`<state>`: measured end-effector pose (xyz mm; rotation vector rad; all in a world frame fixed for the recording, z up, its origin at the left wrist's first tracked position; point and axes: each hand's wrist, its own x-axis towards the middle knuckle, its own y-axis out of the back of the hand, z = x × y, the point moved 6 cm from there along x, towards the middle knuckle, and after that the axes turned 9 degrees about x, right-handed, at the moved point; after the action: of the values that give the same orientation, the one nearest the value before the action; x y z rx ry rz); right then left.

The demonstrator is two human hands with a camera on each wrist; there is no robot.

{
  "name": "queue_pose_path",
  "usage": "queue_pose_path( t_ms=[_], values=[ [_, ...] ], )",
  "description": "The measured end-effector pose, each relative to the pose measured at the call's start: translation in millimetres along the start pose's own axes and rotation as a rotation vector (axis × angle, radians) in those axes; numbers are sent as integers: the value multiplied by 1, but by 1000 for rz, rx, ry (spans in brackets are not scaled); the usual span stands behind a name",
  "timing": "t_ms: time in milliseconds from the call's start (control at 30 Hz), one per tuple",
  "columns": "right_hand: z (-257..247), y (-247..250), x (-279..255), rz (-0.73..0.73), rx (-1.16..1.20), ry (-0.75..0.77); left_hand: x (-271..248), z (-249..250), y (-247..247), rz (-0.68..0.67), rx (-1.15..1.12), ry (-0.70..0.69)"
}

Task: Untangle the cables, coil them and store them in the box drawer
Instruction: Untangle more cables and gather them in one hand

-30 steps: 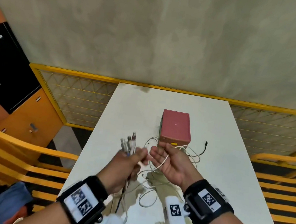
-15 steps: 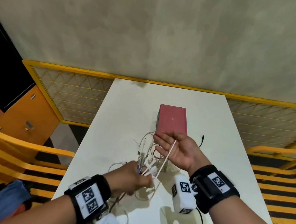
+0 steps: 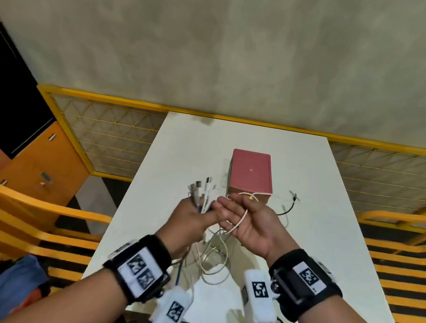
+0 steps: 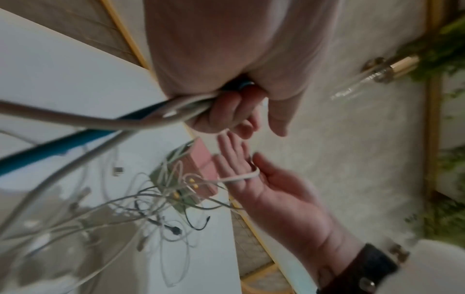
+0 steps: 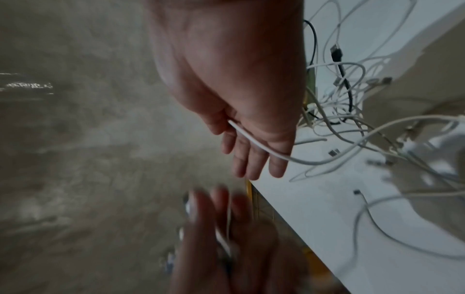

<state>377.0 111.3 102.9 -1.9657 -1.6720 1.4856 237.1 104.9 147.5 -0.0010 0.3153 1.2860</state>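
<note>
— Your left hand?
— My fist is wrapped round a bundle of white and blue cables, plugs pointing up.
— The right?
— My right hand lies flat, one thin white cable across its palm, above the white surface before the pink box.

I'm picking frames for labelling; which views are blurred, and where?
Head view: mostly sharp, wide-angle bend at the edges; the pink box reads clearly. Left wrist view: the bundle of cables near the lens smears. Right wrist view: worst, the left hand is motion-blurred, while the right hand stays fairly crisp.
</note>
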Motion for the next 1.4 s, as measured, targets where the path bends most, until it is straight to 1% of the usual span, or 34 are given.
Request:
queue_pose_path(
  t_ms=[33, 100, 200, 233, 300, 433, 467, 567, 633, 667, 700, 733, 800, 833, 867, 900, 933, 967, 1000, 1100, 1167, 1233, 1300, 1400],
  values=[
    [5, -5, -2, -19, 24, -6, 5, 7, -10, 13, 17, -35],
    [11, -12, -6, -48, 59, -17, 15, 5, -22, 33, 78, -64],
    [9, -16, -10, -82, -8, -22, 15, -2, -27, 15, 110, -38],
    [7, -13, -10, -80, -32, -24, 14, -4, -29, -16, 91, -37],
    [-3, -6, -7, -27, -6, -8, 5, -12, -29, -132, 65, -5],
    [-32, 5, 2, 46, 57, 21, -36, -50, -21, -435, 189, 173],
    [-38, 7, 3, 55, 73, 25, -45, -60, -15, -478, 220, 212],
    [-40, 10, 6, 70, 77, 10, -60, -80, 4, -529, 324, 294],
    [-36, 11, 7, 61, 94, 7, -65, -81, 12, -609, 403, 297],
    [-33, 11, 8, 56, 104, 10, -65, -78, 14, -628, 421, 279],
    [-31, 12, 7, 55, 105, 17, -62, -72, 14, -608, 405, 251],
    [-28, 11, 7, 49, 106, 24, -56, -64, 13, -539, 356, 228],
    [-22, 10, 6, 40, 95, 33, -36, -45, 16, -291, 224, 188],
    [-18, 10, 5, 36, 90, 40, -24, -34, 20, -153, 229, 148],
    [-15, 9, 4, 31, 91, 45, -11, -23, 25, -40, 313, 86],
    [-13, 10, 4, 35, 89, 49, 0, -12, 27, 36, 437, 17],
    [-11, 10, 3, 32, 91, 56, 9, -2, 29, 89, 558, -38],
    [-10, 12, 3, 34, 91, 61, 14, 9, 30, 130, 632, -87],
    [-9, 12, 2, 31, 96, 60, 18, 17, 28, 144, 659, -126],
    [0, 5, -2, -4, 135, 39, 17, 28, 2, 54, 592, -210],
    [6, -7, -6, -63, 152, 12, 15, 25, -15, 29, 552, -223],
    [9, -16, -10, -95, 138, -5, 17, 16, -22, 33, 504, -197],
    [8, -17, -11, -92, 122, -20, 17, 9, -23, 16, 447, -166],
    [1, -8, -8, -42, 111, -27, 11, -5, -25, -82, 338, -81]
  ],
)
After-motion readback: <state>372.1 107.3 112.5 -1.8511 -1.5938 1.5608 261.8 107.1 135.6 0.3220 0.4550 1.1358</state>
